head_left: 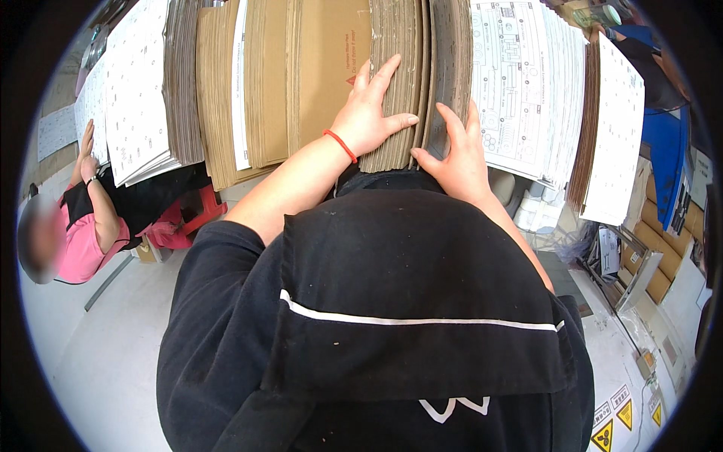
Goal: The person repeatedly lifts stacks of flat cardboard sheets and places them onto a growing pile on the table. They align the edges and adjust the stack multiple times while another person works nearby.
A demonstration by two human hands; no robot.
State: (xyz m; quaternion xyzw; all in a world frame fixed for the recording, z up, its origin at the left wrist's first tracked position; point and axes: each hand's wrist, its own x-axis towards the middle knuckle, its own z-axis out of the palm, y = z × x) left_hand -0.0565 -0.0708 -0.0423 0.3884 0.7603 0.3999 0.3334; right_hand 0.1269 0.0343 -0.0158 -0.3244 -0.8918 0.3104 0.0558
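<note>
My left hand [367, 117], with a red cord at the wrist, lies with fingers spread on a thick stack of brown cardboard sheets [395, 45] standing on edge in front of me. Just to its right, my right hand [465, 158] has thumb and fingers apart. Its thumb tip is at the near edge of a narrow gap beside that stack, and its fingers rest against a darker grey-brown bundle of sheets [452, 56]. Neither hand is closed around a sheet. White sheets with printed line drawings [520, 90] stand right of my right hand.
More brown cardboard [275, 90] and white printed sheets [135, 83] stand in the row to the left. A co-worker in pink [94, 233] is at the far left, near a red stool [202, 207]. At right are a blue panel [663, 158] and a metal frame [636, 275].
</note>
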